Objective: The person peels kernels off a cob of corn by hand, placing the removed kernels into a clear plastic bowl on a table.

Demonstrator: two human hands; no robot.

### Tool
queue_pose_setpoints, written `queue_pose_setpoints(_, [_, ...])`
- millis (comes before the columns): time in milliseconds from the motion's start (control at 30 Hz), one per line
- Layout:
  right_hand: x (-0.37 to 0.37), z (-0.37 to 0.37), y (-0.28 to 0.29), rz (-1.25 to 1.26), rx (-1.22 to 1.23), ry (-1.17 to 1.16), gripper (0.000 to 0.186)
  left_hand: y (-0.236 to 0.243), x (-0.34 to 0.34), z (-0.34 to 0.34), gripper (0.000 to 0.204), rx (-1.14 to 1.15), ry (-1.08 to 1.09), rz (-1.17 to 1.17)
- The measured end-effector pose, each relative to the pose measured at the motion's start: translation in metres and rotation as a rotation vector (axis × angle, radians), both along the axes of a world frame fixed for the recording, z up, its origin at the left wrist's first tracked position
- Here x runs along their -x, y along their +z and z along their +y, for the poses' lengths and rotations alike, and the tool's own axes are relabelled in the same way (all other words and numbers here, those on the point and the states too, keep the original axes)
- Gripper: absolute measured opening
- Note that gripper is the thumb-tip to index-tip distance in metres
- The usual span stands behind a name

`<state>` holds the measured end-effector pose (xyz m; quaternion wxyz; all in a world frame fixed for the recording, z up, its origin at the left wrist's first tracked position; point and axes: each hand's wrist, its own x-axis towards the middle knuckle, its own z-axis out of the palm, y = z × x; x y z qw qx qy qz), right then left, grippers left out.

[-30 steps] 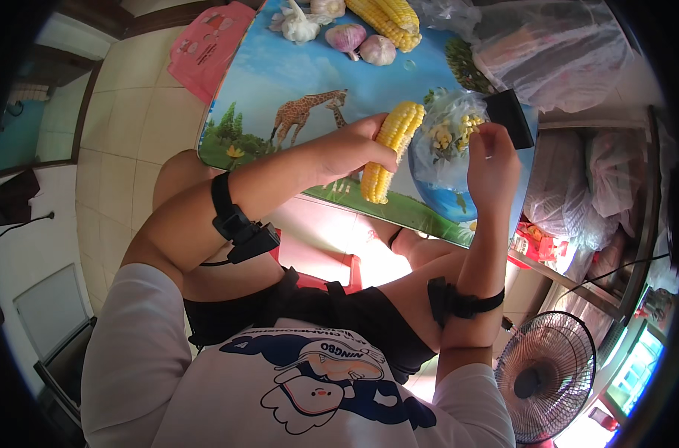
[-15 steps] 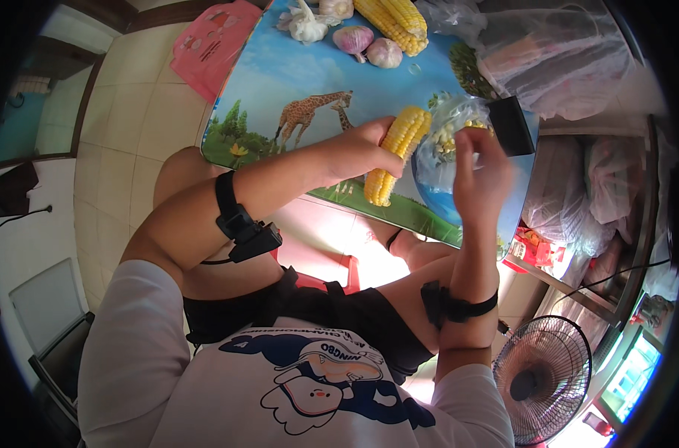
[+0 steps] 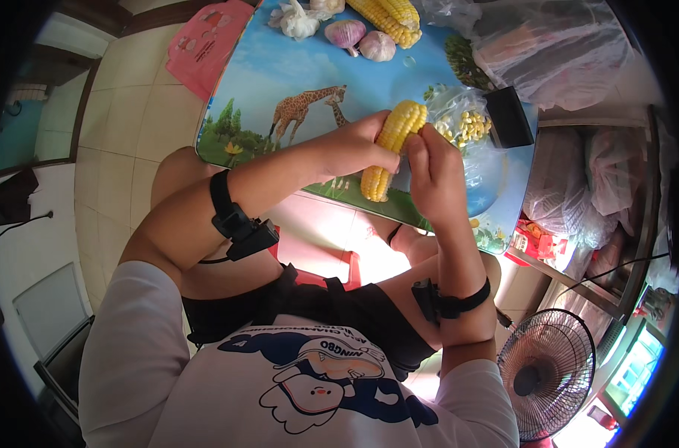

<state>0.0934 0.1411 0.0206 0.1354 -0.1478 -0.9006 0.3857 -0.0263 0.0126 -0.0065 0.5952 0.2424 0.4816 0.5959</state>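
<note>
An ear of yellow corn (image 3: 402, 128) stands at a slant over the near part of the table. My left hand (image 3: 363, 146) is wrapped round it from the left, thumb across its lower half. Against the ear's right side, my right hand (image 3: 436, 173) is closed, fingers bent and pressed to the kernels; the fingertips are partly hidden. Just beyond that hand, loose corn kernels (image 3: 474, 127) lie in a clear plastic bag (image 3: 470, 164).
A black box-like object (image 3: 509, 117) stands beside the bag. Garlic bulbs (image 3: 345, 34) and more corn (image 3: 390, 19) lie at the table's far side. Large plastic bags (image 3: 552, 52) fill the far right. A fan (image 3: 545, 373) stands at the lower right, a pink chair back (image 3: 205, 45) at the far left.
My right hand has moved left from above the bag of kernels to the ear of corn. The kernels now show more fully. My left hand keeps its hold.
</note>
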Motion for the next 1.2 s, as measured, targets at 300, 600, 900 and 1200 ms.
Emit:
queue_pose_setpoints(300, [0.001, 0.005, 0.006, 0.018, 0.116, 0.028, 0.017, 0.001, 0.002, 0.000, 0.059, 0.010, 0.022, -0.082])
queue_pose_setpoints(600, [-0.010, 0.055, 0.006, 0.076, 0.017, -0.443, 0.015, -0.006, 0.003, 0.001, 0.057, 0.055, 0.067, -0.231])
queue_pose_setpoints(900, [-0.017, 0.066, -0.001, -0.030, -0.026, -0.275, 0.024, -0.002, 0.004, 0.001, 0.058, 0.060, 0.073, -0.221])
queue_pose_setpoints(1200, [-0.010, 0.031, 0.018, 0.132, 0.008, -0.259, 0.010, 0.003, 0.000, 0.000, 0.060, 0.044, 0.049, -0.112])
